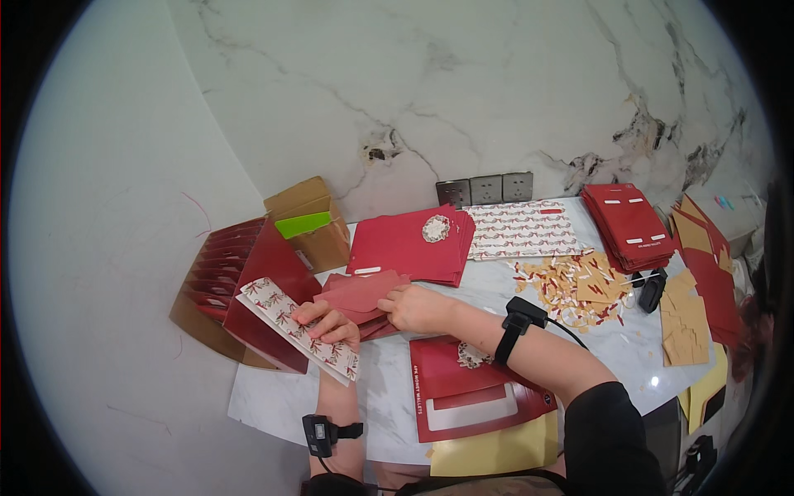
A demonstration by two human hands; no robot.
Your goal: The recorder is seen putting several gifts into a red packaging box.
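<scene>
My left hand [329, 323] holds a white folded card sleeve [273, 304] printed with green sprigs and red bows, tilted across its palm side. Just to the right, my right hand [419, 308] has its curled fingertips at the right edge of a red paper envelope [356, 294]. That envelope lies on top of a loose pile of red envelopes, partly hidden by both hands. Below my right forearm, a red printed card folder [453, 384] with a white-framed cutout and a wreath motif lies on the marble-patterned table [397, 446].
A box with red dividers [267, 297] stands at left, beside a brown carton [316, 226]. Behind are red sheets [397, 242], white patterned sheets [521, 229] and stacked red folders [626, 226]. Paper scraps [558, 285], a black tool [652, 291] and tan paper pieces [685, 322] lie right.
</scene>
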